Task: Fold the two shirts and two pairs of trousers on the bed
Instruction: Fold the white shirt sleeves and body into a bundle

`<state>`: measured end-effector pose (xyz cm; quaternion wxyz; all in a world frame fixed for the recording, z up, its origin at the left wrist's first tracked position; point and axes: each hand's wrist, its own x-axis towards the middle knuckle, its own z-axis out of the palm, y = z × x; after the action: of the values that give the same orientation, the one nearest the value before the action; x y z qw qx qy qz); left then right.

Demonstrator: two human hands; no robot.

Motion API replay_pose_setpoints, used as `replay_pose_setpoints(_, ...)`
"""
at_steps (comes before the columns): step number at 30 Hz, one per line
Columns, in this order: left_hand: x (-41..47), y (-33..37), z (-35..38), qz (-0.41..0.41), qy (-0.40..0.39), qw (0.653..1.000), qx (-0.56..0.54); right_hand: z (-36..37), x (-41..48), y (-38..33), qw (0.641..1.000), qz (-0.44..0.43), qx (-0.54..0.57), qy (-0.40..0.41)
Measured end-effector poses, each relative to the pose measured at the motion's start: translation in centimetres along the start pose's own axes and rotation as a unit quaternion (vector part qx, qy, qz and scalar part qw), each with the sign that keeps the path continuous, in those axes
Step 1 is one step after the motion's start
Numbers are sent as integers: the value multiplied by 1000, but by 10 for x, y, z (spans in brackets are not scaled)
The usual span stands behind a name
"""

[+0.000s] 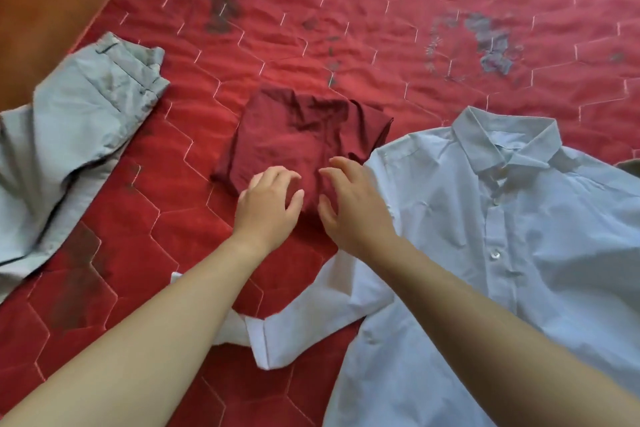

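- As the person looks down, a red quilted bed [381,10] fills the view, with clothes spread across its near half.
- Largest is a pale shirt [519,236] lying unfolded and buttoned toward the right edge of the bed. Its collar points to the far side and its body runs back to the near edge. One sleeve [311,322] stretches left, passing beneath both forearms.
- Grey trousers [69,121] lie rumpled by the left edge, well apart from the hands.
- A maroon garment [304,135] sits mid-bed as a compact folded square, directly ahead of the hands and touching the pale shirt's shoulder.
- Over the square's near edge is the right hand [353,208], fingers spread and lightly bent, gripping nothing. It lies just beside the pale shirt's shoulder.
- Alongside it on the same edge is the left hand [268,204], fingers loosely curled with tips on the cloth, not closed round any fold.
- Judgement: the maroon piece looks finished, and the pale shirt lies rightward, nearest the right hand.
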<state>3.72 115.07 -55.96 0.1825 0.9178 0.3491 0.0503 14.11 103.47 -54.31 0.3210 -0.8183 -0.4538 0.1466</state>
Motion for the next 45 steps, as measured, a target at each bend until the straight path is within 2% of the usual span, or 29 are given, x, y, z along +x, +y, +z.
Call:
replay_pose_setpoints(3, 40, -14, 10, 55, -38, 997, 27, 20, 36, 3, 999, 23, -18, -29)
replay_pose_setpoints(7, 72, -38, 33, 114, -114, 984, 75, 46, 61, 23, 976, 192, -91, -42)
replay_pose_setpoints(9, 79, -51, 43, 142, -124, 977, 104, 58, 62, 34, 963, 240, -117, -43)
replay_pose_setpoints(14, 102, -78, 49, 176, -95, 974, 107, 85, 82, 36, 960, 219, -173, -17)
replay_pose_setpoints(25, 188, -170, -3, 125, -97, 980, 119, 128, 209, -2, 984, 138, -109, -8)
replay_pose_setpoints(30, 117, -145, -30, 168, -85, 980, 61, 89, 149, -14, 991, 100, -71, 46)
replay_pose_setpoints(33, 44, -129, -39, 202, -173, 964, 0, 69, 76, -26, 997, 61, -42, 3)
replay_pose_setpoints(35, 0, -124, -39, 189, -240, 951, -31, 61, 28, -30, 998, 45, -47, -15)
replay_pose_setpoints(40, -84, -118, -29, 119, -267, 955, -54, 40, -69, -19, 990, 126, -56, 23)
replay_pose_setpoints(45, -120, -104, -18, 99, -260, 960, -39, 47, -128, -10, 982, 177, -52, -39)
